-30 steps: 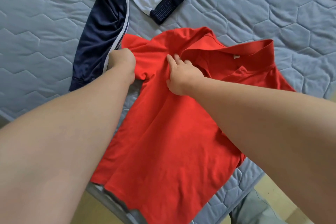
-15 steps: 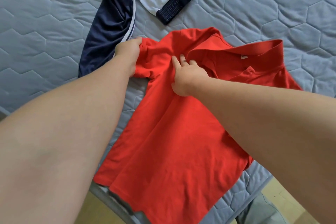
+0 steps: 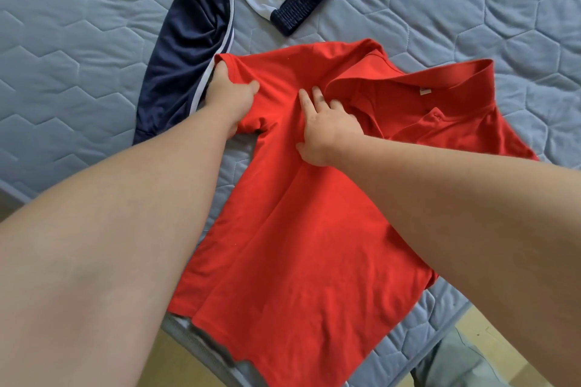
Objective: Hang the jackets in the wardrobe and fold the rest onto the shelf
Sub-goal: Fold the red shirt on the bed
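Observation:
A red polo shirt [image 3: 301, 223] lies spread on the quilted grey-blue mattress [image 3: 78, 41], collar at the upper right, hem hanging over the near edge. My left hand [image 3: 228, 94] grips the shirt's left sleeve at its cuff, thumb on top and fingers tucked under the cloth. My right hand [image 3: 323, 126] presses flat on the shoulder just left of the collar, fingers straight. A navy and white jacket [image 3: 195, 28] lies beyond the shirt at the upper left, its ribbed cuff near the shirt's top edge.
The mattress corner ends at the bottom, where yellowish floor [image 3: 176, 367] shows. My grey trouser leg [image 3: 452, 361] stands at the bottom right. Bare quilted mattress stretches to the left and upper right.
My left hand has pulled the sleeve outward to the left and flattened it. My right hand has stayed pressed on the shoulder by the collar.

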